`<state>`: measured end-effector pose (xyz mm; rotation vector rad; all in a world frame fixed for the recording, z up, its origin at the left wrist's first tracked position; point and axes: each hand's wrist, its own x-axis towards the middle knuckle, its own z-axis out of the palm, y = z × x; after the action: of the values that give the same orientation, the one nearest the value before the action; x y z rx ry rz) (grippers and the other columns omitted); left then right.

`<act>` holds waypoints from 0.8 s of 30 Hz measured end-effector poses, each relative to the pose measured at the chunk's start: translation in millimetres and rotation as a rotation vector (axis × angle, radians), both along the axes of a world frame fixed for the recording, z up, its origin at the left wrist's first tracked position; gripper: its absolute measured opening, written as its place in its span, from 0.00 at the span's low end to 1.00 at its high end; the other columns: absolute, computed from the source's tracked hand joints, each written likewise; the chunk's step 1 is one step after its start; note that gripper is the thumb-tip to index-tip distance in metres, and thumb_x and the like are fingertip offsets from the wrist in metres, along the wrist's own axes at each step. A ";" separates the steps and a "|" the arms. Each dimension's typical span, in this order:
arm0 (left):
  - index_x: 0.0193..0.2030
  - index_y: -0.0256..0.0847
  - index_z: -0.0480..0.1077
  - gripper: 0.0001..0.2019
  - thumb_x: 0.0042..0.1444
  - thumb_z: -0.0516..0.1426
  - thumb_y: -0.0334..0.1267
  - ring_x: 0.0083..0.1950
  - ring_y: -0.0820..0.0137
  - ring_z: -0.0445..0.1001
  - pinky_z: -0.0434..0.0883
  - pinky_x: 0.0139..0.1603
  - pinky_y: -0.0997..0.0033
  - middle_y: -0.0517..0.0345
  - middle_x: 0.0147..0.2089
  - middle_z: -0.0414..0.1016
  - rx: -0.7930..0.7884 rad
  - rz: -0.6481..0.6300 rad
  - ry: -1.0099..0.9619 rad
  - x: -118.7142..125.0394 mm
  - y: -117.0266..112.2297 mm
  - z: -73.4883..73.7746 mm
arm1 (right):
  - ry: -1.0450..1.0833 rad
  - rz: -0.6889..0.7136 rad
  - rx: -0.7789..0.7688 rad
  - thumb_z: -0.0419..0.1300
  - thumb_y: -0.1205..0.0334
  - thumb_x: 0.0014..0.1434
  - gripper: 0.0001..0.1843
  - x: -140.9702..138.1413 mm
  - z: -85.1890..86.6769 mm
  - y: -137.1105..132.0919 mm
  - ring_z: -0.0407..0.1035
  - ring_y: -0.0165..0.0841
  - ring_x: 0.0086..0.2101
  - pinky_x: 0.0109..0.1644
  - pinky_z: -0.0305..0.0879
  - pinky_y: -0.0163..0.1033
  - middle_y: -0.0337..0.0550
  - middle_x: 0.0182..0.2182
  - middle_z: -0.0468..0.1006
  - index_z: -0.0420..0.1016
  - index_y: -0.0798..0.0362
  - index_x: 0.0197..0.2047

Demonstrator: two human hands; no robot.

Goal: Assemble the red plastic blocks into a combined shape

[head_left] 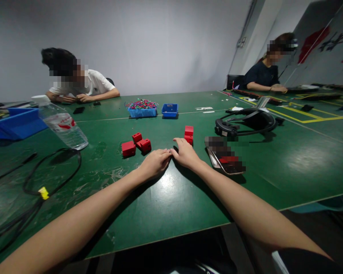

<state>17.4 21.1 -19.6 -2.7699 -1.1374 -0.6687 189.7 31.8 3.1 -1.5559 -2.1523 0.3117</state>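
Note:
My left hand [156, 163] rests on the green table [171, 205], its fingers bent and pressed together; anything inside them is hidden. Touching or almost touching its fingertips is the thumb of my right hand [185, 153]. The right hand's fingers are stretched forward, apart from the thumb, with no held thing visible. Just beyond them stand an upper red block [189, 130] and a lower red block [189, 140], the lower one partly covered by the hand. Left of my left hand sit a larger red block [128, 148], a small red block [137, 137] and a tilted red block [144, 145].
A phone [224, 158] and a black headset [246, 123] lie right. A water bottle [64, 123], a looped black cable [27, 182] and a blue bin [20, 123] are left. Beyond are a blue tray of colourful pieces [143, 108] and a small blue tray [169, 110]. Two people sit across.

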 end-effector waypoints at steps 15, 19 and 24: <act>0.68 0.30 0.57 0.36 0.58 0.56 0.50 0.75 0.37 0.44 0.47 0.69 0.31 0.31 0.73 0.51 0.030 0.593 0.034 9.1 -21.1 11.1 | -0.303 0.061 -0.021 0.53 0.54 0.65 0.20 6.7 13.2 -6.4 0.67 0.48 0.53 0.53 0.63 0.49 0.60 0.53 0.73 0.72 0.56 0.55; 0.68 0.31 0.56 0.35 0.58 0.55 0.49 0.73 0.39 0.49 0.54 0.67 0.34 0.32 0.68 0.59 0.010 0.544 0.006 2.6 -13.9 8.4 | -0.301 0.068 -0.020 0.53 0.54 0.65 0.20 7.1 13.7 -7.3 0.67 0.49 0.53 0.53 0.63 0.50 0.59 0.53 0.73 0.72 0.56 0.55; 0.62 0.31 0.62 0.28 0.58 0.56 0.44 0.66 0.45 0.61 0.64 0.62 0.43 0.35 0.58 0.68 0.064 0.389 -0.052 -6.8 -6.2 10.5 | -0.299 0.071 -0.021 0.53 0.55 0.66 0.19 7.5 12.3 -7.2 0.67 0.48 0.54 0.54 0.62 0.50 0.59 0.53 0.73 0.71 0.55 0.55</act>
<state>10.6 14.9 -9.0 -2.3864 -1.5739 -0.7143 197.1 24.6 15.4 -1.6263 -2.4421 0.1307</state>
